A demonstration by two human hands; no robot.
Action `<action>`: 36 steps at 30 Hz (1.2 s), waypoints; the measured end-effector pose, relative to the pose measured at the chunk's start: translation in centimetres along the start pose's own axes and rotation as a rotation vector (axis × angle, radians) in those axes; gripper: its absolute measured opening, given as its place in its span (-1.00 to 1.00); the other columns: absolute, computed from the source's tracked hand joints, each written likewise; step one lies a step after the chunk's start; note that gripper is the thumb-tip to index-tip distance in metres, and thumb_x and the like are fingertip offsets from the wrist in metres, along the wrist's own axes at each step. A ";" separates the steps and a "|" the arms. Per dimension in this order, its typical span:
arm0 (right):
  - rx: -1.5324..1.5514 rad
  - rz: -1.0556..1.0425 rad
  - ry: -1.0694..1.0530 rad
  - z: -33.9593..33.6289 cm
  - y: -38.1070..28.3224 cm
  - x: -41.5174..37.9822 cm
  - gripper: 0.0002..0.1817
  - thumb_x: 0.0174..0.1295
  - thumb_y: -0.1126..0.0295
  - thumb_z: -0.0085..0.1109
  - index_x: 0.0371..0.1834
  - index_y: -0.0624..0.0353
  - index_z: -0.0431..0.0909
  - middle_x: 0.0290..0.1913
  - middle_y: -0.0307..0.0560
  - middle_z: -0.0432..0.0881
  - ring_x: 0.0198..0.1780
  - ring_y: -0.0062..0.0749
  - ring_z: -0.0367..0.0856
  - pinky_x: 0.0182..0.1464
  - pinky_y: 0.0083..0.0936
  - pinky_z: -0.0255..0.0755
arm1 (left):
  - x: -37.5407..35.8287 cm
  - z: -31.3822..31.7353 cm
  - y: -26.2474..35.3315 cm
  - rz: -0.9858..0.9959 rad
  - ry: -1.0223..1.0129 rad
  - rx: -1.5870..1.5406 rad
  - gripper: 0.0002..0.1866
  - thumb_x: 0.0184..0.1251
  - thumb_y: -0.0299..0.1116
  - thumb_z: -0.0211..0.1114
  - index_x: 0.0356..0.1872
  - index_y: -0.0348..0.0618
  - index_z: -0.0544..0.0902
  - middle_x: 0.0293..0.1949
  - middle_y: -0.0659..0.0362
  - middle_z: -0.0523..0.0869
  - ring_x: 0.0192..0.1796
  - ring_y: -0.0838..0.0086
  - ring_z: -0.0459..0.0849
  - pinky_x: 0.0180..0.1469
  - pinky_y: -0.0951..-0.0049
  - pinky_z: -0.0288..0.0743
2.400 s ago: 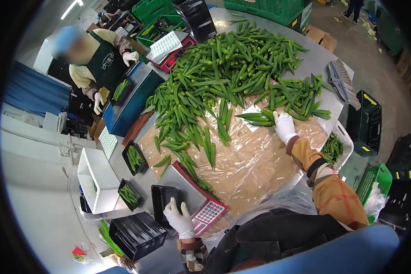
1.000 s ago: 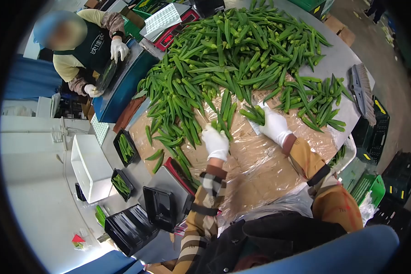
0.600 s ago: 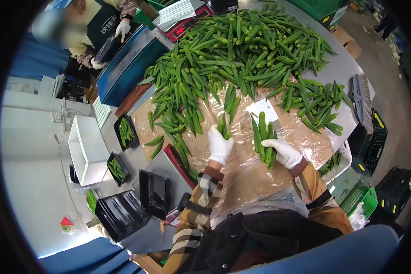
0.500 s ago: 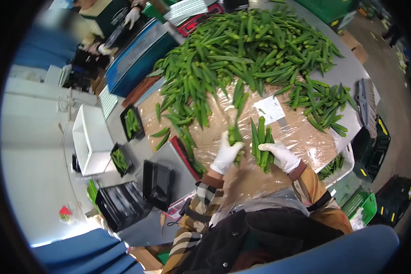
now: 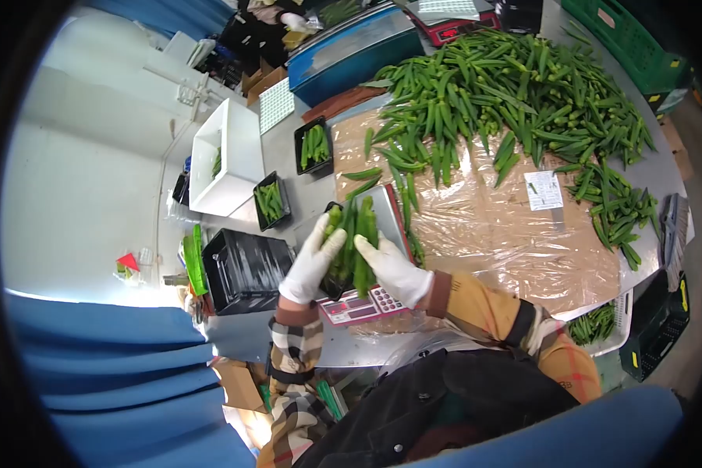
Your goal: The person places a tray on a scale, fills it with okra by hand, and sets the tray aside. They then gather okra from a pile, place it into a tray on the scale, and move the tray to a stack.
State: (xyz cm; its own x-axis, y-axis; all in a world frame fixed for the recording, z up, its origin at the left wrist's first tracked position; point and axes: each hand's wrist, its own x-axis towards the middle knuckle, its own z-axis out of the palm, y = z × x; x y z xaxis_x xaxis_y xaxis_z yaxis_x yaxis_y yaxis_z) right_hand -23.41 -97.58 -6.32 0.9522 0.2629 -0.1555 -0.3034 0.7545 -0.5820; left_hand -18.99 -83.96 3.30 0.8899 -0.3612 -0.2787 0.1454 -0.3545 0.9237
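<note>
White gloves cover both of my hands. My left hand [image 5: 313,261] is closed along the left side of a bunch of okra [image 5: 363,238], and my right hand [image 5: 394,269] grips the same bunch from the right. The pods point up and down between the two hands, over a black tray [image 5: 335,292] that they largely hide. Beneath the tray is a red-edged digital scale [image 5: 368,306], its keypad and display showing near my right wrist.
A big okra heap [image 5: 515,93] covers the table's far side, beside plastic-wrapped cardboard [image 5: 491,242]. Two filled black trays, one nearer [image 5: 271,200] and one farther [image 5: 313,146], stand left near a white bin [image 5: 242,156]. Stacked black trays [image 5: 246,269] sit left of my left hand.
Both hands have moved left from the cardboard to the scale, carrying okra. The two separate handfuls are now together over a black tray. My view has shifted left.
</note>
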 end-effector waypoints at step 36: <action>-0.063 0.104 0.815 -26.3 1.1 -17.2 -0.70 0.49 0.25 0.05 0.10 0.23 0.56 -0.12 -0.02 0.77 -0.30 -0.37 0.73 -0.37 -0.52 0.55 | -8.7 -5.0 -18.9 -0.227 0.660 -0.418 -0.70 0.50 -0.30 0.24 0.13 -0.20 0.57 -0.24 0.17 0.72 -0.33 0.53 0.71 -0.29 0.54 0.65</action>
State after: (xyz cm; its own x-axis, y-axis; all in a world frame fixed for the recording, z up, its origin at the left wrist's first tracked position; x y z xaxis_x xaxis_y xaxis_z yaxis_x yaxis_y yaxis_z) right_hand -39.16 -117.07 -25.31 0.6542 -0.2073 -0.7274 -0.4122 0.7086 -0.5727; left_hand -27.32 -69.83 -10.47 0.8721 0.3098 -0.3788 0.3859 0.0407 0.9216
